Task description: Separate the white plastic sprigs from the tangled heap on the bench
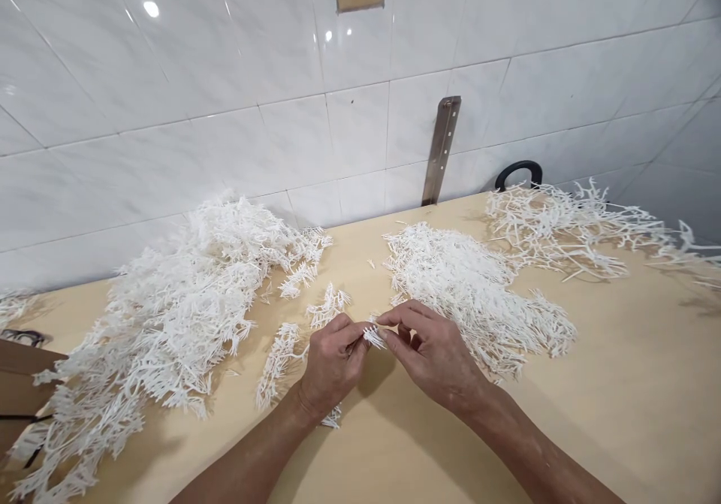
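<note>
Above the middle of the table, my left hand (334,361) is closed on a small white branched piece (374,336). Its fine tips stick out between my two hands. My right hand (431,348) pinches the same piece from the right with thumb and index finger. Loose white sprigs (276,361) lie just left of my left hand, and another sprig (328,306) lies behind it. A heap of small white pieces (467,286) spreads behind and right of my right hand.
A large white branched heap (185,301) covers the left of the table (631,384). Longer white branches (568,222) lie back right, near a black handle (519,173). A metal ruler (442,151) leans on the tiled wall. A brown box (25,384) stands far left.
</note>
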`<move>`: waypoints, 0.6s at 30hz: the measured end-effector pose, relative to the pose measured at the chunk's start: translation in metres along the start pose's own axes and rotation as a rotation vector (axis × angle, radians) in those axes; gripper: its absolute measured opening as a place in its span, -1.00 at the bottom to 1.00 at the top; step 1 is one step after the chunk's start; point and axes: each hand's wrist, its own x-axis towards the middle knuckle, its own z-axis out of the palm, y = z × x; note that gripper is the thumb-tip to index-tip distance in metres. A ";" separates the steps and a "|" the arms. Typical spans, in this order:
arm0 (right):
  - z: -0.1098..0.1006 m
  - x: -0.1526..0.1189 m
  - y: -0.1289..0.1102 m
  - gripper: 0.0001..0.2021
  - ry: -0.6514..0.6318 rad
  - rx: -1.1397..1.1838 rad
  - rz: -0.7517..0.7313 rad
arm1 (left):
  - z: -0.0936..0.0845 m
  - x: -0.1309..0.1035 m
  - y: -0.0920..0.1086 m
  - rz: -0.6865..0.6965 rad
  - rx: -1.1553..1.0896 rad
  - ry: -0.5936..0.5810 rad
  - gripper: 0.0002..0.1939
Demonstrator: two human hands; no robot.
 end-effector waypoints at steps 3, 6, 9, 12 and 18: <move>0.002 -0.001 0.002 -0.88 -0.002 0.001 -0.005 | 0.001 -0.001 0.000 -0.007 0.016 -0.018 -0.75; 0.005 -0.002 0.004 -0.87 -0.005 -0.001 0.004 | 0.001 -0.002 0.001 0.006 0.044 -0.031 -0.74; 0.006 -0.003 0.006 -0.88 -0.002 -0.019 0.021 | 0.001 -0.002 0.002 0.016 0.073 -0.039 -0.75; 0.006 -0.002 0.006 -0.89 -0.021 -0.049 0.043 | 0.001 -0.002 0.003 0.024 0.095 -0.049 -0.77; 0.004 -0.001 0.006 -0.83 -0.081 -0.127 0.048 | 0.001 -0.004 0.004 0.111 0.169 -0.105 -0.78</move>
